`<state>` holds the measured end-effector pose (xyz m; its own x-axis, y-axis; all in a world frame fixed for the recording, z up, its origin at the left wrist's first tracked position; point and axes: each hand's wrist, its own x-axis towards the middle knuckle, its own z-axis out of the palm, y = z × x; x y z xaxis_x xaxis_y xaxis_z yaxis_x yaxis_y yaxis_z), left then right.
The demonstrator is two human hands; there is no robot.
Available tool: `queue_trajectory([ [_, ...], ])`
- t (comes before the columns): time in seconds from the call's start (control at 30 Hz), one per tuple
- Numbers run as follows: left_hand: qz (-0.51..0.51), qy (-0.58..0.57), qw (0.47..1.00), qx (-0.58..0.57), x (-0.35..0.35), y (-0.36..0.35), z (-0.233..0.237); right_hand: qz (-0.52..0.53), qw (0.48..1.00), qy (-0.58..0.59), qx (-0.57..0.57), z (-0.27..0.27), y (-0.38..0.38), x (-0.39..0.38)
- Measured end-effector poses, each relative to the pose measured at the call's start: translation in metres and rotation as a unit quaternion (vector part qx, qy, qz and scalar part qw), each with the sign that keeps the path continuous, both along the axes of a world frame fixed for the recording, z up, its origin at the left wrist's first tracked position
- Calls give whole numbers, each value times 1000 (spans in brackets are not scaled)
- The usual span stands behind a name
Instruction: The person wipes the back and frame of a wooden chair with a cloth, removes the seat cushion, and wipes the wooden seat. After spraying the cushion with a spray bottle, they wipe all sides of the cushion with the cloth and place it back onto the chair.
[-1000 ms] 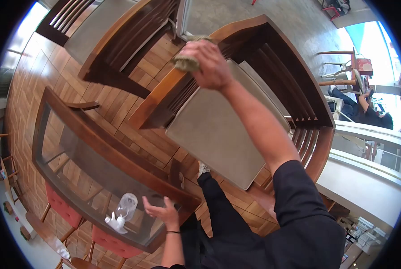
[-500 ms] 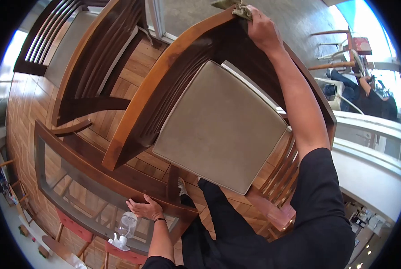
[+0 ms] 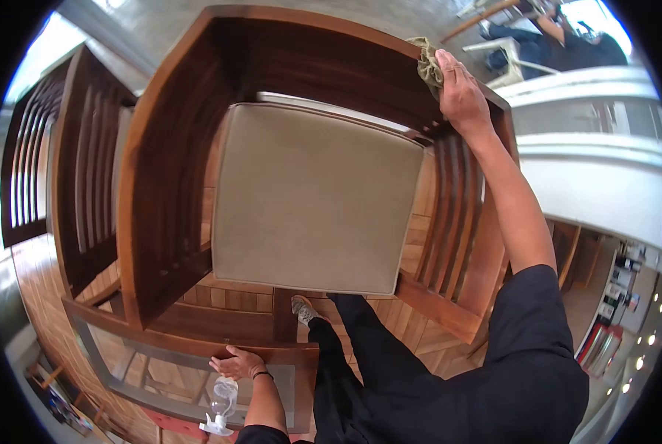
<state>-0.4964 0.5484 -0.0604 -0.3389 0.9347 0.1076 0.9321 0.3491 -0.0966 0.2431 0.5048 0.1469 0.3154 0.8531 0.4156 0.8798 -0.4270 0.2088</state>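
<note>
My right hand (image 3: 464, 100) is closed on a crumpled olive-green cloth (image 3: 429, 68), pressed against the top rail of a dark brown wooden armchair (image 3: 142, 185). The chair has slatted sides and a grey-beige cushioned seat (image 3: 316, 200). My left hand (image 3: 241, 364) lies at the edge of a low glass-topped wooden table (image 3: 161, 342), fingers stretched out and holding nothing. Close beside it, a clear spray bottle (image 3: 223, 399) with a white trigger head stands on the glass.
More slatted wooden chairs (image 3: 87, 170) stand on the left. The floor (image 3: 35, 274) is wood-patterned. Red-cushioned seating (image 3: 172, 423) shows beyond the table. On the right runs a white ledge (image 3: 568, 166), with shelves of items (image 3: 605, 325) below. Another person (image 3: 590, 48) sits at the upper right.
My right hand and the cloth have slid rightward along the chair's top rail. My view has turned, so the chair appears squarer. The left hand stays by the bottle.
</note>
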Motion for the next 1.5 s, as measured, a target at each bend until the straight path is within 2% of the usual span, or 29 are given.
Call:
queue_trajectory([
  [0.17, 9, 18, 1000, -18, -7, 3, -2, -113, 992, 20, -57, 12, -130, 38],
  [0.23, 11, 29, 999, -19, -5, 4, -3, -278, 941, 172, -90, 44, -162, 37],
  [0.3, -5, 39, 999, -9, -17, 5, -13, -350, 878, 293, -147, 92, -169, 36],
  [0.37, 20, 14, 999, -27, -6, 3, -1, -238, 928, 281, 56, 79, -181, 43],
  [0.4, 31, 0, 999, -36, 2, 4, 5, -276, 901, 322, 91, 65, -168, 35],
  [0.43, 36, -1, 999, -39, 10, 3, 8, -300, 897, 318, 66, 29, -167, 42],
  [0.47, 41, -1, 998, -42, 14, 3, 12, -260, 941, 210, 62, -12, -168, 42],
  [0.5, 44, 1, 998, -44, 15, 6, 14, -284, 935, 183, 110, -14, -162, 35],
  [0.57, 37, 20, 998, -47, 4, 12, 5, -382, 869, 314, 17, 21, -156, 8],
  [0.67, 41, 24, 998, -45, 7, 8, 12, -393, 879, 268, 13, 11, -184, -20],
  [0.77, 46, 21, 997, -53, 21, 6, 22, -389, 883, 259, 53, 9, -216, -75],
  [0.8, 50, 20, 997, -59, 23, 6, 24, -370, 892, 257, 31, 14, -226, -96],
  [0.97, 52, 28, 996, -72, 26, 5, 26, -428, 853, 298, 17, 17, -269, -218],
  [1.03, 58, 32, 995, -71, 27, 6, 24, -390, 887, 247, 33, 22, -284, -274],
  [1.1, 53, 31, 996, -72, 23, 7, 22, -437, 843, 310, 41, 32, -297, -330],
  [1.17, 48, 35, 996, -68, 23, 6, 21, -388, 892, 231, -21, 29, -322, -384],
  [1.23, 38, 28, 997, -65, 26, 6, 24, -417, 867, 269, 53, 22, -337, -437],
  [1.3, 26, 30, 997, -62, 19, 4, 24, -388, 888, 237, 61, 13, -351, -460],
  [1.33, 20, 29, 998, -55, 14, 8, 17, -369, 901, 220, 66, 15, -347, -455],
  [1.4, 25, 26, 998, -49, 10, 6, 11, -340, 871, 232, 269, 29, -326, -411],
  [1.43, 28, 28, 998, -51, 14, 8, 12, -325, 839, 240, 366, 45, -306, -382],
  [1.47, 29, 33, 998, -52, 14, 7, 14, -314, 864, 221, 325, 72, -286, -346],
  [1.5, 34, 35, 997, -54, 11, 7, 13, -285, 902, 217, 242, 76, -288, -305],
])
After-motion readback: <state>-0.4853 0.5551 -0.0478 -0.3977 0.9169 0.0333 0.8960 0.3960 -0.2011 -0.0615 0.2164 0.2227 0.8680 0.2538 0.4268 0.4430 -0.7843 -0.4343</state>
